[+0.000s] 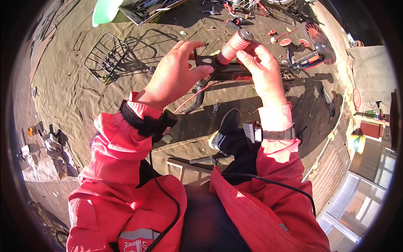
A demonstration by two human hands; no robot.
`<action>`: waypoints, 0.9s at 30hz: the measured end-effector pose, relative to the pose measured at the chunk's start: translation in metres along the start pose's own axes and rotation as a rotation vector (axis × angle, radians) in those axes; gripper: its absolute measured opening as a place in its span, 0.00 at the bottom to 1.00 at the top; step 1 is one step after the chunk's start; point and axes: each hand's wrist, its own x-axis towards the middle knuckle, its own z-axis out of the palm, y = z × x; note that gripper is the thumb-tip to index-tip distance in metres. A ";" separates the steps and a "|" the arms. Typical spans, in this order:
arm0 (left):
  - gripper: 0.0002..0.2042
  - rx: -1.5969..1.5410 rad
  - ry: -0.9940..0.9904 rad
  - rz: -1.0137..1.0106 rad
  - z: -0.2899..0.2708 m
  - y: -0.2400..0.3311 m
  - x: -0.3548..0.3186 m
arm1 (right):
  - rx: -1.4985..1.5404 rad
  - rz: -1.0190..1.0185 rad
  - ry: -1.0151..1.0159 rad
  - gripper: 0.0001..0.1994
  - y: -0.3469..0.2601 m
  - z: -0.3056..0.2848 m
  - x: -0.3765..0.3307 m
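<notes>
A red, ribbed, spring-like cylinder (234, 48) with a dark round cap stands tilted on a black metal frame (228, 74), between my two hands. My left hand (174, 75) is at the frame's left end, fingers curved and apart, the thumb tip by a black bar. On the other side, my right hand (263, 69) has its thumb against the cylinder's right edge; its fingertips are partly hidden behind it. A thin red cable (195, 96) runs down from the frame beside a dark curved tube (196, 102).
A black wire rack (107, 59) lies on the brown ground sheet (71, 109) at left. Loose bicycle parts and a wheel (312, 35) are scattered at the far right. A green basin (105, 12) stands at the far left. My shoe (226, 126) is below the frame.
</notes>
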 end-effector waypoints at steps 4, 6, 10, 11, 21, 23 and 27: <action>0.30 -0.009 0.004 -0.002 0.000 0.000 -0.001 | 0.045 -0.051 0.001 0.15 0.004 0.001 0.001; 0.30 -0.037 -0.006 -0.028 0.000 0.000 -0.002 | 0.050 -0.026 0.015 0.16 0.005 0.001 0.002; 0.29 -0.014 0.019 0.013 0.001 -0.001 -0.001 | 0.111 -0.011 0.008 0.15 0.006 0.002 0.003; 0.29 -0.010 0.023 0.016 0.001 -0.001 -0.001 | 0.086 -0.018 0.012 0.15 0.006 0.003 0.004; 0.29 0.007 0.031 0.004 0.000 0.002 -0.001 | 0.024 -0.086 0.065 0.15 0.003 0.012 0.004; 0.29 0.026 0.018 -0.007 -0.001 0.004 0.000 | 0.018 -0.095 0.075 0.15 0.003 0.012 0.005; 0.29 0.037 -0.042 -0.091 -0.003 0.008 -0.001 | -0.004 -0.065 0.063 0.16 0.003 0.012 0.004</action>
